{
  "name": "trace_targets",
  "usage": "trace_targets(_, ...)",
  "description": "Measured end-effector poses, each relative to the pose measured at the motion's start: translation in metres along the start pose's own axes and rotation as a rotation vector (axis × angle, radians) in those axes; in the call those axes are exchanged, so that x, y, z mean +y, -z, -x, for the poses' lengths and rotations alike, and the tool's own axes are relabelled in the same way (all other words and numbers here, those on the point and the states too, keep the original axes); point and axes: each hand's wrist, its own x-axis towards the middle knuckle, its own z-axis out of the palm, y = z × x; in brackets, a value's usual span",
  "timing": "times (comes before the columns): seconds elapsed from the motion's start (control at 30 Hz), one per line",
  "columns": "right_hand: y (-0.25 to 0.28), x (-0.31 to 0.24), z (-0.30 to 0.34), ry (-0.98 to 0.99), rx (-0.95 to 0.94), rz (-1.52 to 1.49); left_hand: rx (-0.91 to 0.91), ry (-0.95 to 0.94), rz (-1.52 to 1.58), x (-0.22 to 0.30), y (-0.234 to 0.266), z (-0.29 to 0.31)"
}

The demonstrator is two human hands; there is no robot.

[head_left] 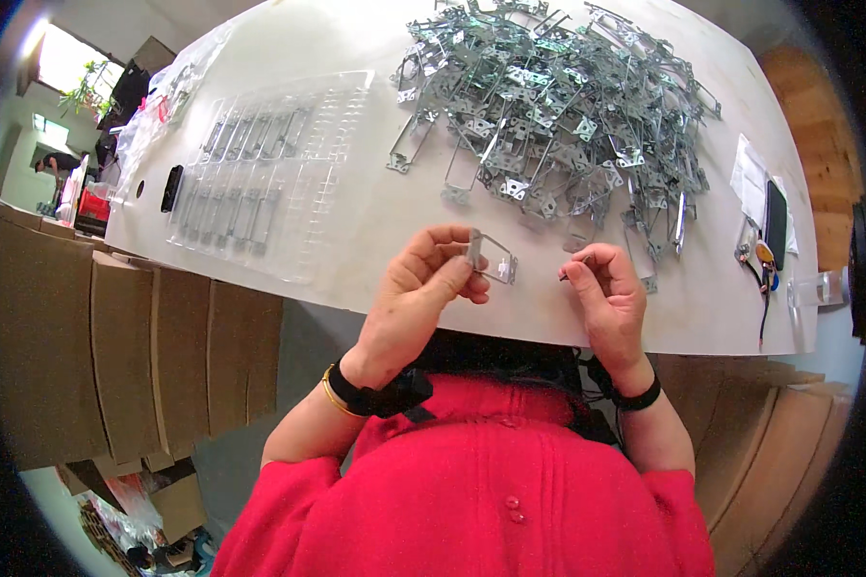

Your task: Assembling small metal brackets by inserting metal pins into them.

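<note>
My left hand (404, 293) is closed on a thin metal bracket (503, 269), a rectangular wire-like frame with a flat plate at one end. Thumb and fingers pinch the plate, and the open frame points right, above the table's near edge. To its right, my right hand (614, 303) is closed in a pinch. A small dark tip shows at its fingertips; the rest of that piece is hidden. The two hands are apart. Beyond them lies a large heap of similar metal brackets (558, 115), tangled together on the white table (375, 207).
A see-through plastic tray (329, 188) at the left holds several brackets in rows. Near it lies a black oblong object (172, 188). At the right are a dark phone-like slab (776, 221), cords and a see-through cup (816, 288). Cardboard boxes (178, 337) stand below the table's left edge.
</note>
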Motion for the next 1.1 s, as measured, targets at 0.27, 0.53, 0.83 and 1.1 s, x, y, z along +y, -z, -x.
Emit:
trace_targets(0.27,0.0,0.007,0.002,0.017,0.014,0.016,0.136,0.066,-0.215,0.003,0.016,0.007)
trace_targets(0.53,-0.003,0.003,0.002,0.012,0.014,0.052,0.162,-0.088,-0.817,0.0,0.015,0.013)
trace_targets(0.83,0.0,0.008,0.001,0.108,0.002,0.138,0.144,-0.228,-0.997,0.001,0.015,0.009)
trace_targets(1.1,-0.006,0.0,0.002,-0.02,0.025,-0.028,0.048,-0.281,-0.948,-0.007,0.017,0.006)
